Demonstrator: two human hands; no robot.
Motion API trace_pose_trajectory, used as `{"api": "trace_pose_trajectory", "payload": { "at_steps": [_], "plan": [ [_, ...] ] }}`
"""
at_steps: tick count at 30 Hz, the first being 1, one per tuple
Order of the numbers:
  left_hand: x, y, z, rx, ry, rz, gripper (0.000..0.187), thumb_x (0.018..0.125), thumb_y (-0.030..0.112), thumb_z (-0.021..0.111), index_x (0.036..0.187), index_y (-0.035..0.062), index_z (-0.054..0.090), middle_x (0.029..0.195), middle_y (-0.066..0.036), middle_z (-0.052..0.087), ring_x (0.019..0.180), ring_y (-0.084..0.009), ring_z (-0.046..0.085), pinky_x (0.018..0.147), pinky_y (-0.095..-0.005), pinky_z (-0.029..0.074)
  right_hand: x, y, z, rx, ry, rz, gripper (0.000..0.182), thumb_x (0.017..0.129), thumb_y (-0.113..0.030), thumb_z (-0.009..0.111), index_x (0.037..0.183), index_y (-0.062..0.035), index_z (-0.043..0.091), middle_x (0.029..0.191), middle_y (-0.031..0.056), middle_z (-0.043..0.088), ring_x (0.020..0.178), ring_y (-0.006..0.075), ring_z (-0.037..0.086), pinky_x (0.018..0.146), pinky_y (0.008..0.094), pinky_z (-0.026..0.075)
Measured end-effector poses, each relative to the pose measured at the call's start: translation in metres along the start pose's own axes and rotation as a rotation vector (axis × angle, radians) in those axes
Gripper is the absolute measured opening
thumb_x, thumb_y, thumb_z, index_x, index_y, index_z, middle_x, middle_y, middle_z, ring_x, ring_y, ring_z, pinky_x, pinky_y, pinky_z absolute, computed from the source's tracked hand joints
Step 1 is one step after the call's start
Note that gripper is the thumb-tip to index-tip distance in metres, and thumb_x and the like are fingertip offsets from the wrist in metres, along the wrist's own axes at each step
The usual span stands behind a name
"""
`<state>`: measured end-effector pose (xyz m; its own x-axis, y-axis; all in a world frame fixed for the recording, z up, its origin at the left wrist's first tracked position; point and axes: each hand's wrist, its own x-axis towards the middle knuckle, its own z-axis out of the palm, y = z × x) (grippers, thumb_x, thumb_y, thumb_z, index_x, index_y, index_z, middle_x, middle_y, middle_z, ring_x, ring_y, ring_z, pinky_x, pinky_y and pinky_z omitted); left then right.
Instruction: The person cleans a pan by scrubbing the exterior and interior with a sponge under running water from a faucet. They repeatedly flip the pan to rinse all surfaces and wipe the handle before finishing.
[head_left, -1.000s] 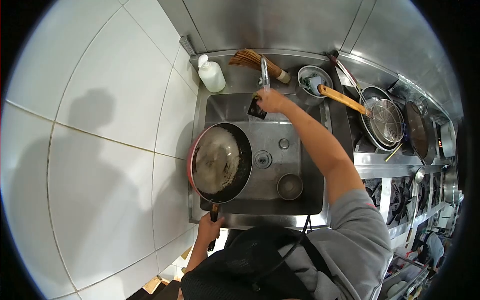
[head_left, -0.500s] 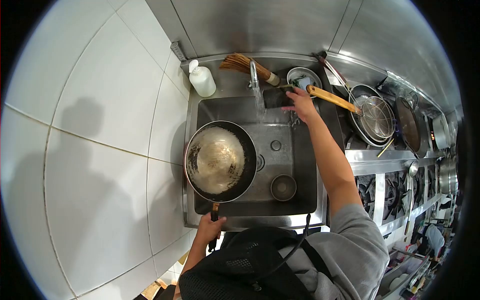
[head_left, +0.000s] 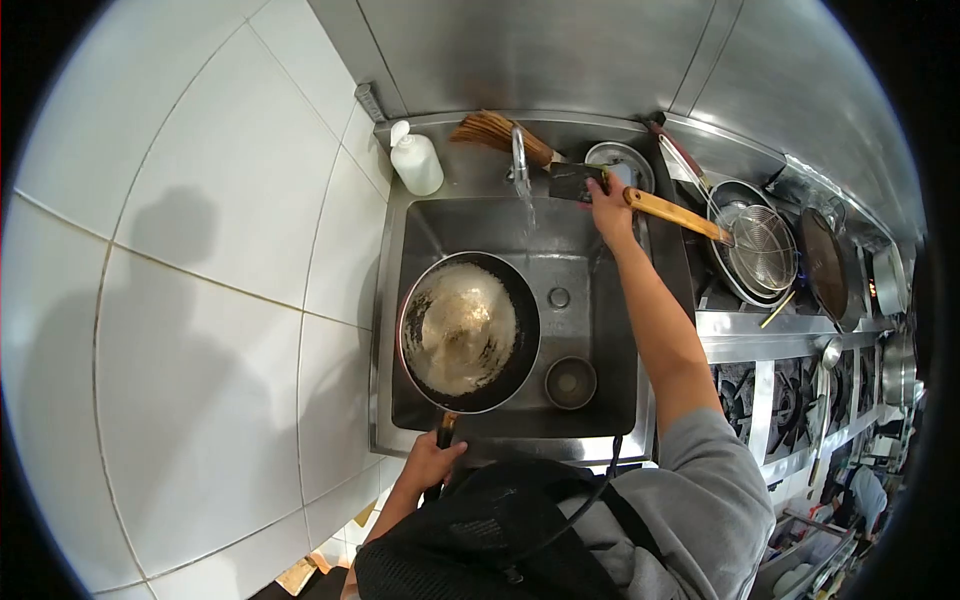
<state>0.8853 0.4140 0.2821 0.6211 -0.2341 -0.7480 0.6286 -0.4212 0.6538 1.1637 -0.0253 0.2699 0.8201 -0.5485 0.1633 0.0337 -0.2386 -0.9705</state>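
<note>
My left hand (head_left: 430, 463) is closed around the handle of a frying pan (head_left: 526, 345). The pan is held over the left part of the sink (head_left: 610, 345), with a pale, whitish layer and dark specks across its inside. At the back right of the sink my right hand (head_left: 610, 212) grips a dark, flat, rectangular scouring pad (head_left: 574, 182). The pad is beside a metal bowl (head_left: 605, 150) with small items in it, partly hidden by my hand. Water runs from the faucet (head_left: 519, 160) to the left of the pad.
A white pump bottle (head_left: 416, 165) and a straw brush (head_left: 490, 130) stand or lie on the back ledge. A small round metal bowl (head_left: 571, 383) sits in the sink's front right. Wooden-handled strainers (head_left: 763, 248) and pans rest over the stove (head_left: 735, 395) to the right.
My right hand has moved the pad away from the running water, up toward the back bowl. The pan has shifted slightly right and toward me, and the liquid in it looks swirled.
</note>
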Motion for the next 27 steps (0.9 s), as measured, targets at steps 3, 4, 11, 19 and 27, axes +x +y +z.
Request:
{"api": "trace_pose_trajectory", "payload": {
  "at_steps": [3,4,11,19,27],
  "plan": [
    [0.004,-0.003,0.002,-0.025,0.010,0.031,0.019,0.089,0.013,0.068,0.083,0.0035,0.053,0.054,-0.002,0.051,0.042,-0.0133,0.051,0.041,-0.0300,0.041,-0.012,0.007,0.028,0.221,-0.327,0.147,0.019,0.092,-0.008,0.060,0.108,0.0014,0.056,0.102,0.0121,0.060,0.085,0.0173,0.061,0.056,0.0320,0.061],
    [0.005,-0.003,0.001,-0.030,0.014,0.026,0.019,0.089,0.013,0.068,0.083,0.0035,0.053,0.054,-0.002,0.051,0.042,-0.0133,0.051,0.041,-0.0300,0.041,-0.016,0.004,0.037,0.222,-0.335,0.150,0.019,0.092,-0.008,0.060,0.108,0.0014,0.056,0.102,0.0121,0.060,0.085,0.0173,0.061,0.056,0.0320,0.061],
    [-0.001,0.007,-0.002,-0.131,0.028,-0.008,0.018,0.089,0.014,0.068,0.084,0.0037,0.053,0.055,-0.001,0.052,0.041,-0.0123,0.049,0.039,-0.0289,0.038,0.000,0.012,0.090,-0.420,-0.440,-0.341,0.029,0.083,-0.015,0.064,0.107,-0.0007,0.056,0.101,0.0190,0.062,0.095,0.0403,0.059,0.086,0.0448,0.051],
    [0.005,0.001,-0.012,-0.176,0.039,-0.064,0.020,0.089,0.015,0.069,0.084,0.0033,0.053,0.055,-0.002,0.052,0.041,-0.0127,0.050,0.038,-0.0289,0.039,-0.006,0.024,0.118,-0.761,-0.401,-0.586,0.022,0.093,-0.015,0.043,0.111,-0.0092,0.053,0.112,0.0191,0.063,0.108,0.0400,0.059,0.091,0.0482,0.049],
    [0.003,-0.006,-0.015,-0.170,0.029,-0.073,0.021,0.088,0.014,0.069,0.082,0.0040,0.052,0.054,-0.003,0.052,0.041,-0.0137,0.051,0.039,-0.0301,0.040,-0.002,-0.022,0.055,-0.644,-0.225,-0.254,0.033,0.086,-0.005,0.051,0.118,-0.0103,0.055,0.110,0.0179,0.065,0.101,0.0408,0.062,0.084,0.0481,0.052]
  ]
}}
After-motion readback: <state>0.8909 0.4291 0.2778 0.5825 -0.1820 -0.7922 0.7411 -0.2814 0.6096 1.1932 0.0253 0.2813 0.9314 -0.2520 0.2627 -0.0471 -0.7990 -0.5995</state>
